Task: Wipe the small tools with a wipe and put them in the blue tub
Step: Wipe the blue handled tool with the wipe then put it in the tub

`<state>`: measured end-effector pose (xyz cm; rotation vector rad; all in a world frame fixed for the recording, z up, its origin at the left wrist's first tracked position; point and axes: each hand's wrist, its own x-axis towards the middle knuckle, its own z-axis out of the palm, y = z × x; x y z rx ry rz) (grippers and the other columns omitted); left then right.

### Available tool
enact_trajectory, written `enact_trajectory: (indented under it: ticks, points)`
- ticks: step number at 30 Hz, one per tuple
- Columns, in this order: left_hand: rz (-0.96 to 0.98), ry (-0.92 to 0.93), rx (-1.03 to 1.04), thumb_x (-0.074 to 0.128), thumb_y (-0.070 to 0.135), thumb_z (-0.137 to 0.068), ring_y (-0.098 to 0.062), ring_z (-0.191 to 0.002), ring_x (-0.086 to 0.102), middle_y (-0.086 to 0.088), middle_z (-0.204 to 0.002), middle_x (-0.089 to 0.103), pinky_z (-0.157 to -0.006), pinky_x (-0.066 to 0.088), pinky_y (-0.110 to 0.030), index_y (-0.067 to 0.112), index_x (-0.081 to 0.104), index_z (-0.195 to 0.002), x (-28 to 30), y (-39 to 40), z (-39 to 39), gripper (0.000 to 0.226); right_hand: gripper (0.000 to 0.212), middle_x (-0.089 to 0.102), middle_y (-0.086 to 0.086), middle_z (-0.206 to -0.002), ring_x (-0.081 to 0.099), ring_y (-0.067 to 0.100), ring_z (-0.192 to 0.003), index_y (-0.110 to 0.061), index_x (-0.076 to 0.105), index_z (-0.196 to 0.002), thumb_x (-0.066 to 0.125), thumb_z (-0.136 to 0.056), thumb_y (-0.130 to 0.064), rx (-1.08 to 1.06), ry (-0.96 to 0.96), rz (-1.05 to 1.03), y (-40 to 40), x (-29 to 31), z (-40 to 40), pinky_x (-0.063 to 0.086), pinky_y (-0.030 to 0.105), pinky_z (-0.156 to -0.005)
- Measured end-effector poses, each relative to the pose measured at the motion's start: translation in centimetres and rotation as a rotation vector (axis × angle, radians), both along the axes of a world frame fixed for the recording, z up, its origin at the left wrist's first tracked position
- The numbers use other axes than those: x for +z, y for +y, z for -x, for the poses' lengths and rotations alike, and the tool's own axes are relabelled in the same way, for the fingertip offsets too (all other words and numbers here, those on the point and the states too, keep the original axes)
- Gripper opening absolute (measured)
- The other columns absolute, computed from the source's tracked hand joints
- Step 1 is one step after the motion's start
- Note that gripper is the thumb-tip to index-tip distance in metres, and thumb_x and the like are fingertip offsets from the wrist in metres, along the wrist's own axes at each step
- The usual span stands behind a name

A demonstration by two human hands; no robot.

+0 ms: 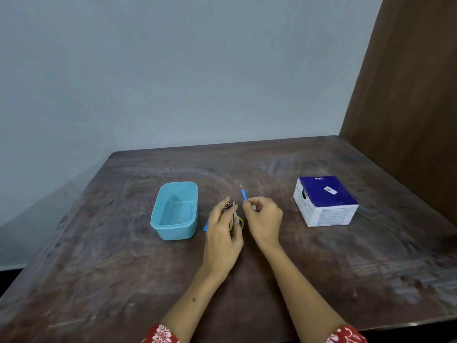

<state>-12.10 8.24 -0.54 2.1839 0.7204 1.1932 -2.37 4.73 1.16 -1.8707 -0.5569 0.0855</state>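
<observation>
While gripped: tools, L hand.

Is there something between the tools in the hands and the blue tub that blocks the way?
Nothing visible blocks it. The tub stands open and empty just left of the left hand, which holds several tools. Only bare table lies between. The right hand pinches a blue-handled tool.
</observation>
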Motion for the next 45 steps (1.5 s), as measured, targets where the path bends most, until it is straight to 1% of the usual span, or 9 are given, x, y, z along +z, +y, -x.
enact_trajectory:
  ticks: [3,6,13,17,23,30,34,41,45]
  points:
    - [0.002,-0.010,0.036,0.054,0.009,-0.080,-0.008,-0.113,0.051,-0.003,-0.124,0.054,-0.095,0.042,-0.014,0.007,0.061,-0.118,0.2,0.1,0.0,0.038,0.007,0.069,-0.002,-0.078,0.063,0.004,-0.072,-0.018,0.072,-0.080,0.068,-0.077,-0.013,-0.017,0.092,-0.241,-0.2,-0.3,0.7,0.048,0.019,-0.072]
    - [0.019,0.021,0.038,0.061,0.008,-0.076,-0.018,-0.116,0.054,-0.004,-0.117,0.059,-0.098,0.046,-0.032,0.007,0.060,-0.118,0.0,-0.1,0.0,0.043,0.011,0.071,-0.004,-0.080,0.062,-0.001,-0.072,-0.019,0.073,-0.084,0.070,-0.078,-0.010,0.008,0.119,-0.334,-0.6,-0.4,1.2,0.046,0.010,-0.068]
    - [0.072,-0.064,0.012,0.068,0.001,-0.072,-0.009,-0.099,0.054,-0.002,-0.097,0.069,-0.101,0.044,-0.047,0.006,0.066,-0.108,0.8,-0.5,0.2,0.036,0.017,0.072,-0.004,-0.078,0.069,0.010,-0.072,-0.021,0.074,-0.081,0.072,-0.076,-0.004,0.099,0.149,-0.401,-0.8,-0.8,2.5,0.057,0.031,-0.071]
    - [0.226,-0.127,0.041,0.067,-0.002,-0.077,0.002,-0.077,0.064,0.003,-0.090,0.071,-0.082,0.055,-0.033,0.011,0.070,-0.100,0.8,-0.3,0.4,0.027,0.023,0.073,-0.005,-0.082,0.070,0.011,-0.076,-0.028,0.073,-0.079,0.073,-0.076,-0.006,0.147,0.106,-0.402,-0.8,-0.9,2.6,0.057,0.035,-0.074]
    - [0.268,-0.185,0.025,0.068,0.006,-0.082,0.004,-0.077,0.066,0.009,-0.089,0.070,-0.075,0.052,-0.013,0.014,0.070,-0.098,0.9,-0.3,0.5,0.019,0.022,0.073,-0.005,-0.085,0.070,0.010,-0.080,-0.027,0.074,-0.086,0.070,-0.078,-0.006,0.174,0.002,-0.391,-1.1,-1.0,3.2,0.057,0.035,-0.076]
    - [0.188,-0.152,0.052,0.067,0.002,-0.078,-0.005,-0.079,0.064,0.000,-0.094,0.070,-0.081,0.055,-0.029,0.011,0.069,-0.105,0.6,0.1,0.4,0.028,0.026,0.072,-0.005,-0.086,0.068,0.003,-0.081,-0.017,0.064,-0.100,0.069,-0.080,0.000,0.111,-0.153,-0.439,-1.2,-0.7,3.5,0.052,0.018,-0.078]
    - [0.228,-0.168,-0.005,0.067,0.012,-0.083,0.000,-0.076,0.065,0.007,-0.087,0.070,-0.074,0.053,-0.018,0.015,0.069,-0.106,0.9,-0.2,0.6,0.023,0.026,0.072,-0.003,-0.085,0.068,0.003,-0.079,-0.014,0.057,-0.104,0.069,-0.082,-0.005,0.119,-0.223,-0.454,-1.4,-0.6,3.8,0.049,0.011,-0.073]
    - [0.192,-0.176,0.014,0.063,0.002,-0.081,-0.003,-0.077,0.066,0.002,-0.091,0.073,-0.085,0.055,-0.035,0.017,0.068,-0.110,0.6,0.0,0.6,0.033,0.019,0.072,-0.002,-0.091,0.069,0.006,-0.082,-0.010,0.069,-0.097,0.067,-0.082,0.001,0.141,-0.282,-0.426,-1.2,-1.5,3.4,0.057,0.029,-0.073]
    - [0.179,-0.176,0.007,0.060,-0.006,-0.079,-0.003,-0.081,0.065,0.002,-0.092,0.072,-0.087,0.054,-0.037,0.013,0.069,-0.107,0.6,0.1,0.6,0.035,0.022,0.071,-0.005,-0.090,0.068,0.007,-0.084,-0.015,0.071,-0.097,0.067,-0.082,0.001,0.140,-0.208,-0.438,-1.1,-1.4,3.5,0.055,0.025,-0.076]
